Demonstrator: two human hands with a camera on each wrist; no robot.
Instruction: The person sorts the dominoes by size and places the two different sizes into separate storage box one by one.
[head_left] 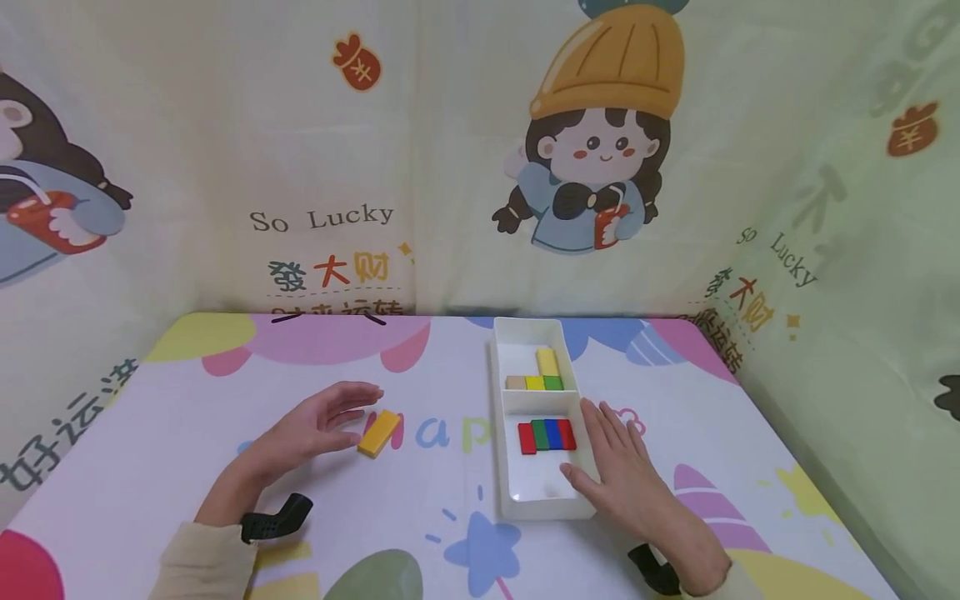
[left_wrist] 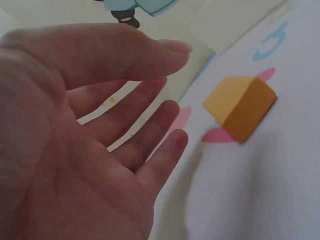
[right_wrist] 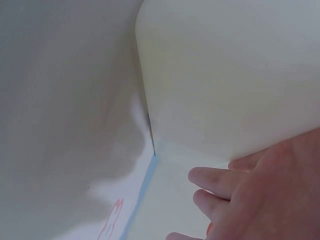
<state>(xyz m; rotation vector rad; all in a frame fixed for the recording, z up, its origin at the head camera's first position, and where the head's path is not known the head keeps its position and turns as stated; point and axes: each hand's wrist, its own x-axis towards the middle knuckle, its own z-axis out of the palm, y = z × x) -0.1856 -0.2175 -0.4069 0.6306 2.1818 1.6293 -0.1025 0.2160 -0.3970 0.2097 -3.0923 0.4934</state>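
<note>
A yellow-orange block lies on the table just off the fingertips of my left hand. That hand is loosely curved with a gap between thumb and fingers; in the left wrist view the block sits apart from it, beyond the fingertips. My right hand has its fingers stretched along the right wall of a white two-compartment box, thumb over the rim. The near compartment holds a row of red, green and blue blocks. In the right wrist view the box's white side rises close beside the fingers.
In the box's far compartment, a tan block, a yellow one and a green block line the divider, with a longer yellow block behind them. A patterned cloth hangs behind the table and along both sides.
</note>
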